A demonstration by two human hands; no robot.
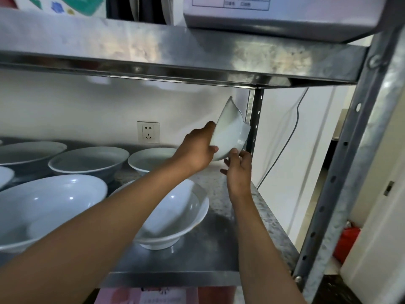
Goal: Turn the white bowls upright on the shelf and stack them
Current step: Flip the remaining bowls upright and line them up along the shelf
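Observation:
A white bowl (230, 130) is tilted on its side in the air at the back right of the metal shelf (221, 255), its opening facing right. My left hand (197, 148) grips its near rim, thumb on the outside. My right hand (237, 170) touches the bowl's lower edge from below with loosely bent fingers. Several white bowls stand upright on the shelf: one near the front (175, 216) under my left forearm, a large one at the front left (48, 205), and others in the back row (87, 161), (151, 159).
The upper shelf (175, 55) hangs close above the tilted bowl. The rear upright post (254, 121) stands just right of it. A wall socket (148, 132) sits behind. A thin cable (293, 128) hangs right of the post. A grey box (280, 12) rests on top.

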